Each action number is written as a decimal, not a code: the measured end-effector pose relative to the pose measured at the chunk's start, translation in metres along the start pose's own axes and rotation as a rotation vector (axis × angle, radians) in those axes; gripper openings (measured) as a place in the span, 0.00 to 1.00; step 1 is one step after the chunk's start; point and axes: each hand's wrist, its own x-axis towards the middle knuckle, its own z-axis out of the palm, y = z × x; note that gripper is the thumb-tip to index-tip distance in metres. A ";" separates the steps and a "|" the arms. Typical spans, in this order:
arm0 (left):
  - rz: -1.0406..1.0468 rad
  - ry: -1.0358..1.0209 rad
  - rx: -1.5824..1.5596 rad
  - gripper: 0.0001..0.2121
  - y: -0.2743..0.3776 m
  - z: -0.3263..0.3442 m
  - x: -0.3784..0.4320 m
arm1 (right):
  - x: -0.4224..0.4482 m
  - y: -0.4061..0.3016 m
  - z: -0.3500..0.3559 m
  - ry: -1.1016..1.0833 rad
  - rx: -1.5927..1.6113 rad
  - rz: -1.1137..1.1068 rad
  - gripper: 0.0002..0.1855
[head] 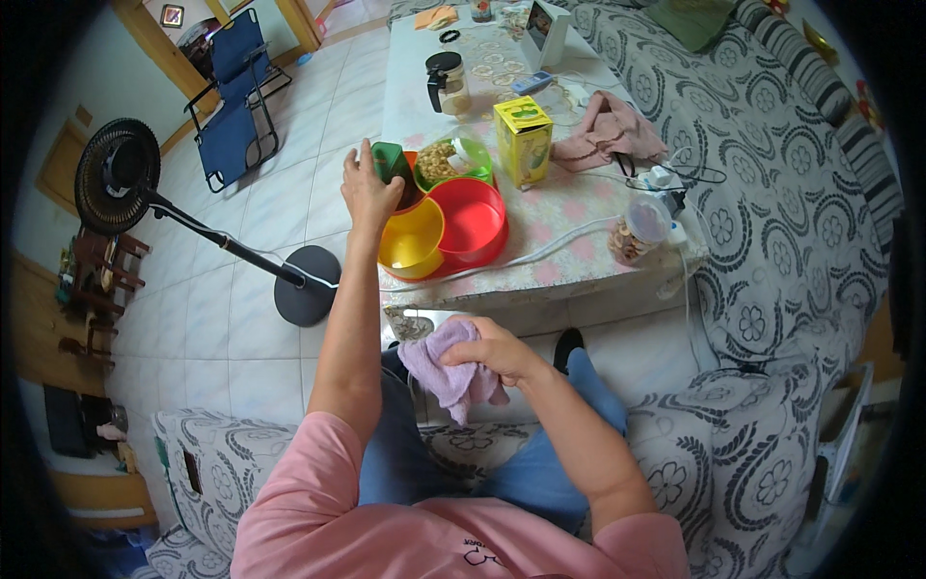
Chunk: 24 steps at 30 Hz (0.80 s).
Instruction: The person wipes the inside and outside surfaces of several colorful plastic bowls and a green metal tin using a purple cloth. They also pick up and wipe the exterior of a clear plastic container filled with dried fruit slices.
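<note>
My left hand (369, 188) has its fingers around a dark green container (391, 161) at the left edge of the table, over the far left part of a round compartment tray. Its yellow bowl (411, 239) and red bowl (472, 219) hold nothing. A green bowl behind them carries a clear tub (438, 161) of light brown pieces, perhaps nuts. Below the table edge, above my lap, my right hand (495, 352) grips a crumpled lilac cloth (452, 365).
Right of the tray stand a yellow box (524, 143), a pink cloth (611, 134) and a lidded jar (638, 230). A glass pitcher (448, 83) stands behind. A white cable (535, 253) crosses the table front. A fan's round base (307, 286) is on the floor at left.
</note>
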 end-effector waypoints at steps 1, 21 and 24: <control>-0.008 0.027 -0.002 0.39 0.002 -0.004 0.002 | 0.000 0.000 -0.001 0.006 0.008 -0.001 0.18; 0.482 -0.651 -0.412 0.56 0.299 0.031 -0.103 | 0.000 0.034 -0.017 -0.121 -1.053 -0.165 0.32; 0.432 -0.501 -0.363 0.61 0.323 0.050 -0.121 | 0.003 0.063 -0.048 -0.067 -1.136 -0.220 0.37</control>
